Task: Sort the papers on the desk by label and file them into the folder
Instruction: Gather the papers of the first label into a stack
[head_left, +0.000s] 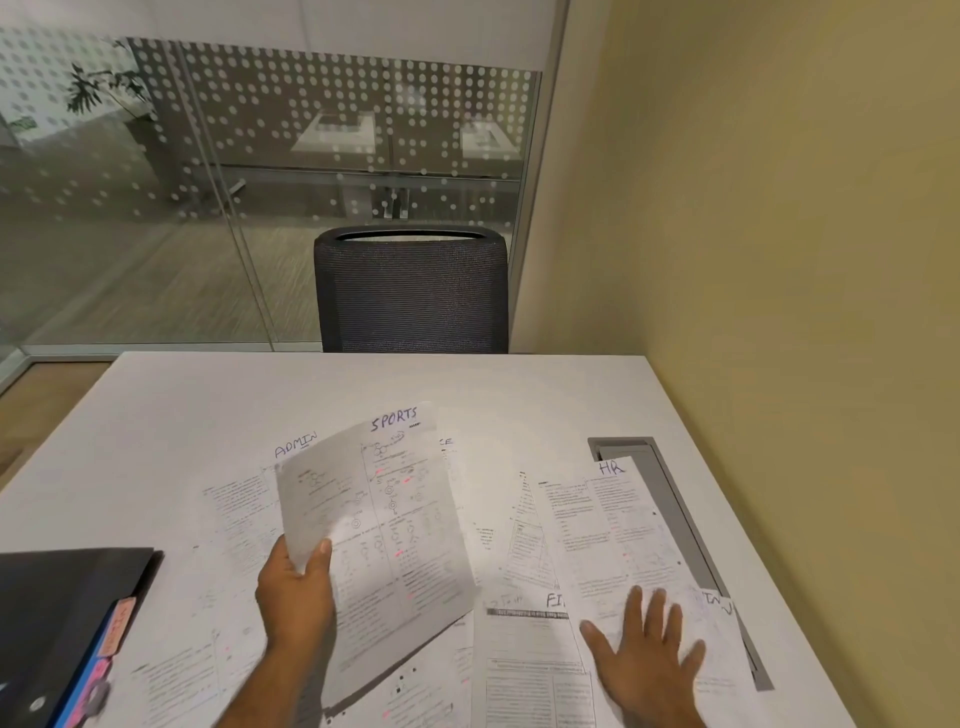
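While papers (524, 525) cover the desk (156, 441), a folder (57, 613) lies left.

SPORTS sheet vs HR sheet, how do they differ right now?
The SPORTS sheet is lifted off the desk, pinched at its lower edge by the left hand; the HR sheet lies flat, with the right hand spread open on its near end. The SPORTS sheet curls and casts a shadow; the HR sheet does not. The SPORTS sheet shows pink marks; the HR sheet looks mostly plain text. Both are white printed pages with a handwritten label on top.
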